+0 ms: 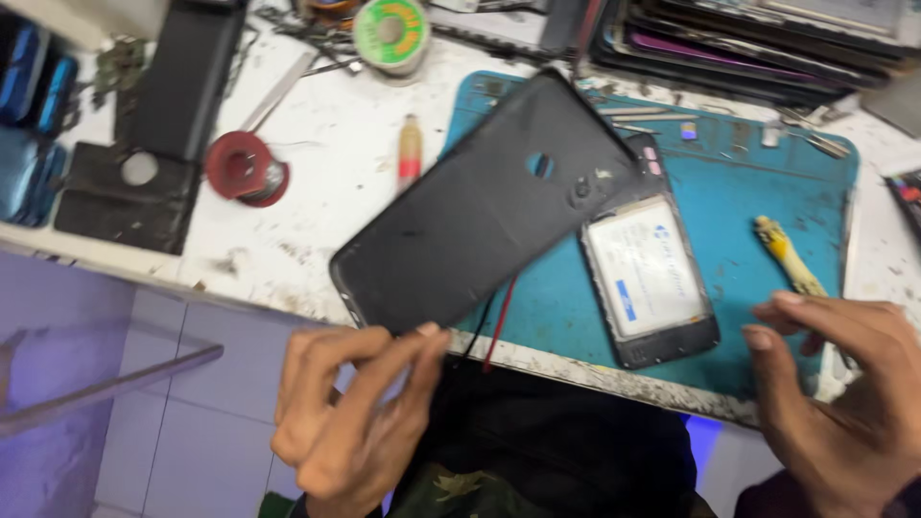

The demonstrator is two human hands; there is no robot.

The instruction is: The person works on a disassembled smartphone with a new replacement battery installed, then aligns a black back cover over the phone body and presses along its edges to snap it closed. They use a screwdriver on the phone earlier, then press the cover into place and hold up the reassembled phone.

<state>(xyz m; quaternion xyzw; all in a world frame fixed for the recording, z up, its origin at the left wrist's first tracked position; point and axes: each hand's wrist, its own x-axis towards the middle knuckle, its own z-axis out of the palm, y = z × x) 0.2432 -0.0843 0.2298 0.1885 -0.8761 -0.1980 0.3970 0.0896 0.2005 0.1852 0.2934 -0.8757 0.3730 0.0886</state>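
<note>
My left hand pinches the near corner of a black phone back cover and holds it tilted above the bench edge. The cover has a round hole and a camera cut-out. Under and right of it an opened phone lies on the teal work mat, its white battery showing. Thin red and black wires hang from below the cover over the bench edge. My right hand hovers at the right with curled fingers apart, holding nothing, close to the mat's front corner.
A yellow-stained brush lies on the mat. On the stained white bench are a red solder spool, a green spool, a small red-tipped tube and a black stand. Stacked phones fill the back right.
</note>
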